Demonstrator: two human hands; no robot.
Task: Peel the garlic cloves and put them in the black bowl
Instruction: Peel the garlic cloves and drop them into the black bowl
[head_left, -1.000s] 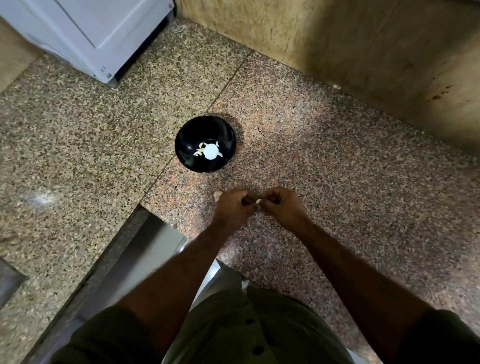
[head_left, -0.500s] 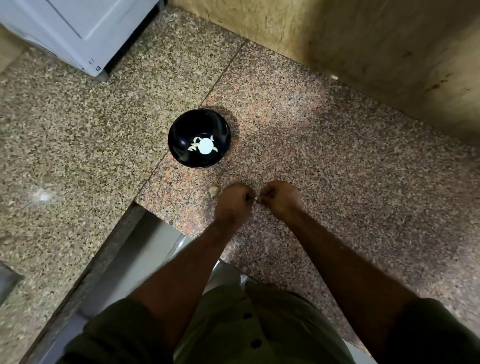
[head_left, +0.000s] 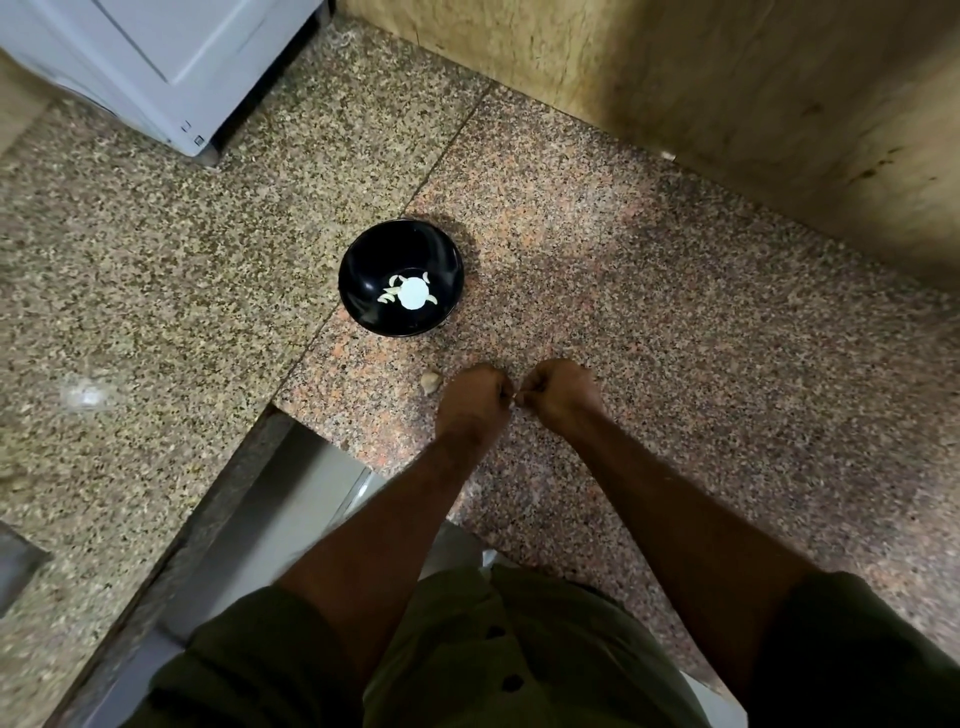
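Note:
The black bowl (head_left: 358, 275) stands on the granite counter, with several peeled garlic cloves (head_left: 388, 296) lying round a bright glare spot at its bottom. Just below it my left hand (head_left: 472, 397) and my right hand (head_left: 558, 392) meet over the counter, fingers curled. Between their fingertips they pinch a small pale garlic clove (head_left: 514, 400), mostly hidden by the fingers. An unpeeled clove (head_left: 431, 382) lies on the counter just left of my left hand.
A white appliance (head_left: 156, 57) stands at the far left. A tan stone wall (head_left: 727, 104) runs along the back right. The counter edge (head_left: 244, 467) drops off at the lower left beside my left forearm. A pale smear (head_left: 85, 395) marks the counter at left.
The hands have drawn slightly apart while still pinching the clove. The camera has shifted a little, so the bowl sits somewhat further left in view.

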